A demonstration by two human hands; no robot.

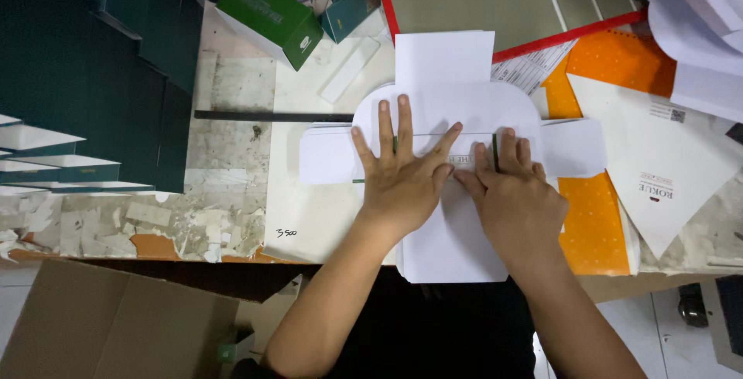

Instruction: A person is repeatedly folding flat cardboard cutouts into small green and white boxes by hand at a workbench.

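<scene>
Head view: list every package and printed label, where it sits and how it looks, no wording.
Green carton: top left, tilted, oblong, white end.
Teal box: beside the carton, small, open.
Teal box stack: left edge, white insides.
White sheet: right, pointed, small printed mark.
Brown box: bottom left, plain.

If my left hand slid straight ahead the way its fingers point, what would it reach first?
The left hand lies flat on the white die-cut sheet, fingers pointing away from the body. Straight on, it would stay on that sheet and its upper flap; past its edge, probably the red-edged mat.
</scene>
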